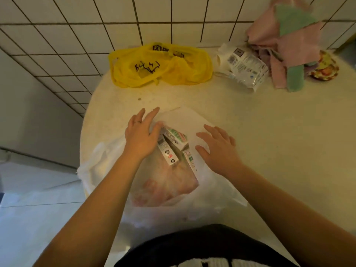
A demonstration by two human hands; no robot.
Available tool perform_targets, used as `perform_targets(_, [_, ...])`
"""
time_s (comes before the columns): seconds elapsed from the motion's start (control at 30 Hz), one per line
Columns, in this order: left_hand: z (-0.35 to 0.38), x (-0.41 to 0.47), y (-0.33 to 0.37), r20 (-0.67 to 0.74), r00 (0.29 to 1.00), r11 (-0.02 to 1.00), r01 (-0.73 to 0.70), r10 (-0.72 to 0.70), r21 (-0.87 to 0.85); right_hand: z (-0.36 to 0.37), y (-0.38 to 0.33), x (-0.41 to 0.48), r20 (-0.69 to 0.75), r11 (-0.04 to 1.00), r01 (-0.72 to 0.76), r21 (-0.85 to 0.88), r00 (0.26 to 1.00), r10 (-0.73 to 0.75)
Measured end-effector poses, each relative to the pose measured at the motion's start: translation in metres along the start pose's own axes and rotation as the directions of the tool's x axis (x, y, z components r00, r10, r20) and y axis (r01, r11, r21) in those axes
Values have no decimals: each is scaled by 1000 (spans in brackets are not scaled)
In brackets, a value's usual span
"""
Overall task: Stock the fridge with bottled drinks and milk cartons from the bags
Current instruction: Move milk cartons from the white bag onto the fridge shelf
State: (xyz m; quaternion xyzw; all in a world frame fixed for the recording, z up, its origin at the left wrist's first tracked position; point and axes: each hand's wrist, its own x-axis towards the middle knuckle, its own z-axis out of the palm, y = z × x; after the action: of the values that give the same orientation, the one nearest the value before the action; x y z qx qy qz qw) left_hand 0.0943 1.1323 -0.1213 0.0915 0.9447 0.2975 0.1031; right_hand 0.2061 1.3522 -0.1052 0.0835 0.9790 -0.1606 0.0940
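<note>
The stocking looked barely begun: several milk cartons [173,145] lay in the mouth of the white bag [107,166] on the table [269,132], none lifted out, and no fridge was in view (the yellow bag [159,66] at the back lay flat, seemingly emptied). The left hand [141,135] touched the cartons' left side with straight, spread fingers, gripping nothing. The right hand [217,149] was open just beside their right side, over the bag's plastic, holding nothing

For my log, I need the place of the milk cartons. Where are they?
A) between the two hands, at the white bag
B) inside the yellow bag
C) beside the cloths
A: the cartons lie at the white bag, between the left hand and right hand.
</note>
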Motion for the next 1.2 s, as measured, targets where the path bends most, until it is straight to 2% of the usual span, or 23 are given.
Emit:
perform_targets(0.13, [14,42,-15,177,982,993,87,-71,-86,12,1,18,76,994,-34,102,997,26])
perform_targets(0.23, [22,57,-25,324,942,972,154,-89,-180,22,4,26,52,994,-30,100,998,25])
perform_targets(0.3, [24,60,-27,383,921,971,156,-76,-182,24,5,31,73,995,-71,73,995,66])
perform_targets(0.43, [22,64,-25,341,940,985,71,-13,-159,31,5,40,114,995,-73,-72,990,81])
perform_targets(0.53, [21,67,-27,309,951,991,28,15,-132,37,9,48,77,994,-48,-98,995,56])
perform_targets(0.67, [13,80,-27,301,950,993,-58,85,-99,39,15,56,57,1000,-5,29,998,3])
perform_targets(0.73, [9,92,-20,294,945,988,-115,141,-104,38,20,55,-26,991,0,132,1000,3])
perform_targets(0.83, [9,112,-4,296,932,975,-182,211,-125,33,31,59,-180,980,-23,199,982,60])
perform_targets(0.93, [21,140,13,312,912,964,-244,265,-103,28,44,76,-253,976,-89,200,958,139])
perform_targets(1.07, [45,169,23,363,883,953,-297,298,-58,34,61,99,-213,975,-179,129,956,203])
perform_targets(1.2, [65,175,5,409,889,978,-189,207,-84,40,73,108,-79,957,-272,105,957,281])
